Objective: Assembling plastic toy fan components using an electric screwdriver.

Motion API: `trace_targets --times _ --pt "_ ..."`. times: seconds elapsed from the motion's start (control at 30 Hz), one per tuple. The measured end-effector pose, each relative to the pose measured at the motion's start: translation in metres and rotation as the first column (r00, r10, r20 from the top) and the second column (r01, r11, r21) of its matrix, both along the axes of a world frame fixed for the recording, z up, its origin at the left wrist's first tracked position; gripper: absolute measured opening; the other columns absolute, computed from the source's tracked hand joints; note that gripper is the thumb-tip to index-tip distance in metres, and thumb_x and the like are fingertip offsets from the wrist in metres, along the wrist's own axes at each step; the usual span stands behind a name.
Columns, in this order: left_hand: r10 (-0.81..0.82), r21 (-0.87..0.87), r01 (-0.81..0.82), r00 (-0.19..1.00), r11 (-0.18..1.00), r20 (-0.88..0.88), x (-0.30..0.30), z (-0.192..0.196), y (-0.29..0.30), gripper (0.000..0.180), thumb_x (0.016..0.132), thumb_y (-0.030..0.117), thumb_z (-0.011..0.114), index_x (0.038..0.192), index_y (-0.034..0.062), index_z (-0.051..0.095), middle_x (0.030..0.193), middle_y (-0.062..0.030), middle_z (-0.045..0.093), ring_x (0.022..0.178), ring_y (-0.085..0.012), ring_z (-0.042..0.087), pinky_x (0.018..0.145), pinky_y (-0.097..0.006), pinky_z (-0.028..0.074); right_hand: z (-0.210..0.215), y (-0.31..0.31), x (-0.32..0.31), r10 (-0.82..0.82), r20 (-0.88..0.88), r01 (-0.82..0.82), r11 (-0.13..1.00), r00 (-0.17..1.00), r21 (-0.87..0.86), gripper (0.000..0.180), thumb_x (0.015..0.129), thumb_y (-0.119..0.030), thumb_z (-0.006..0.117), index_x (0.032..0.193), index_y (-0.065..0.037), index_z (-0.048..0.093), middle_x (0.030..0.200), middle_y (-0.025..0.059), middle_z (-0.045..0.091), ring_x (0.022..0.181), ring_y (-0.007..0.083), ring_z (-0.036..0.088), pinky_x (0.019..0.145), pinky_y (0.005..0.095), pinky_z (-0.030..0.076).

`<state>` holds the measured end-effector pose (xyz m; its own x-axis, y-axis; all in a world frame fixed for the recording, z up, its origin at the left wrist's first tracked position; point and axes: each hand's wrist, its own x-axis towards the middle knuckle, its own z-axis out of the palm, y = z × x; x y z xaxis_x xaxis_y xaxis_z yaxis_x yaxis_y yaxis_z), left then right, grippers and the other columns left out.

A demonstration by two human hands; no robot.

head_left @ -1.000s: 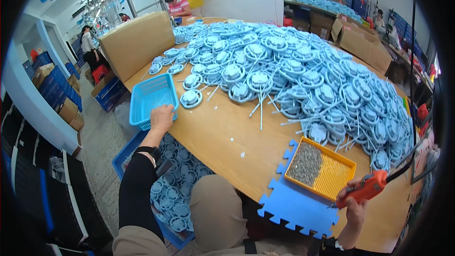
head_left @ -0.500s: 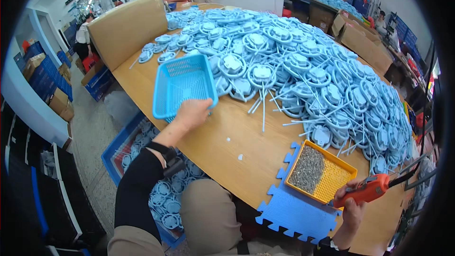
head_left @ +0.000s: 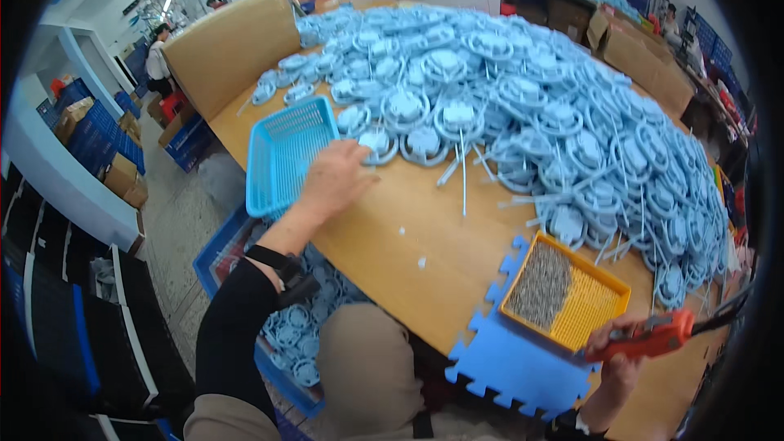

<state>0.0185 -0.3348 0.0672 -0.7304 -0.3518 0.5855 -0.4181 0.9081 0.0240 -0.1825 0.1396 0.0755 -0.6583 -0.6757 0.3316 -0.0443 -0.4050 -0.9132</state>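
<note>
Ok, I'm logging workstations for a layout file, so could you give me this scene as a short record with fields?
Left hand: at the right side of a blue basket; grip unclear
Right hand: holding a red handheld tool
Yellow tray: small grey metal pieces in its left part
Blue foam mat: partly under the tray
Brown table: bears a heap of light-blue round parts
Blue crate: below table edge, holds similar parts

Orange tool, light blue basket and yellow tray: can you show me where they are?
Orange tool [head_left: 655,337]: head view, on its body.
Light blue basket [head_left: 286,159]: head view, on its mesh floor.
Yellow tray [head_left: 591,304]: head view, on its bare floor.
</note>
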Motion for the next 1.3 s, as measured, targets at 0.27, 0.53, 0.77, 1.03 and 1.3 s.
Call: trace_targets --times 0.27,0.53,0.77,1.03,1.3 --pt "0.270 0.157 -0.270 0.963 0.950 0.023 -0.151 -0.005 -0.056 0.095 0.071 0.056 0.071 0.146 0.0191 0.027 0.150 -0.0211 0.018 0.140 -0.0409 0.013 0.107 -0.061 0.013 0.036 -0.012 0.013 -0.014 0.068 0.014 1.000 0.998 -0.005 0.051 0.080 -0.035 0.074 0.112 -0.004 0.048 0.078 0.0091 0.053 0.069 0.0208 0.052 0.058 0.0337 0.045" --pt "0.190 0.465 -0.251 0.966 0.849 0.175 -0.197 -0.017 -0.089 0.098 0.066 0.060 0.070 0.146 0.0275 0.025 0.146 -0.0231 0.025 0.127 -0.0450 0.038 0.100 -0.056 0.035 0.008 0.006 -0.016 0.050 0.055 -0.045 0.995 0.997 -0.087 0.053 0.077 -0.026 0.076 0.116 -0.003 0.047 0.087 0.0137 0.055 0.070 0.0238 0.055 0.062 0.0356 0.049" --pt "0.146 0.364 -0.176 0.983 0.914 0.108 -0.171 -0.045 -0.013 0.077 0.075 0.046 0.066 0.143 0.0287 0.035 0.135 -0.0261 0.039 0.123 -0.0440 0.040 0.098 -0.053 0.036 -0.001 0.004 -0.017 -0.020 0.004 0.020 0.993 1.000 -0.120 0.056 0.078 -0.033 0.075 0.113 -0.003 0.043 0.081 0.0116 0.054 0.064 0.0207 0.054 0.054 0.0322 0.048" --pt "0.019 0.352 -0.036 0.999 0.935 0.051 -0.117 -0.066 0.067 0.070 0.075 0.039 0.069 0.138 0.0245 0.042 0.127 -0.0257 0.044 0.116 -0.0434 0.045 0.096 -0.049 0.039 0.005 -0.007 -0.022 0.115 0.000 -0.115 0.992 0.993 -0.047 0.056 0.079 -0.033 0.073 0.113 -0.001 0.042 0.080 0.0107 0.054 0.066 0.0200 0.055 0.055 0.0295 0.047" --pt "0.014 0.348 -0.056 0.993 0.936 0.120 -0.121 -0.045 0.128 0.075 0.070 0.056 0.068 0.133 0.0200 0.047 0.139 -0.0228 0.038 0.129 -0.0407 0.035 0.101 -0.059 0.028 -0.002 0.033 0.002 -0.040 0.012 0.040 0.999 0.999 0.008 0.057 0.078 -0.032 0.075 0.114 -0.002 0.042 0.081 0.0078 0.055 0.064 0.0156 0.056 0.053 0.0289 0.048"
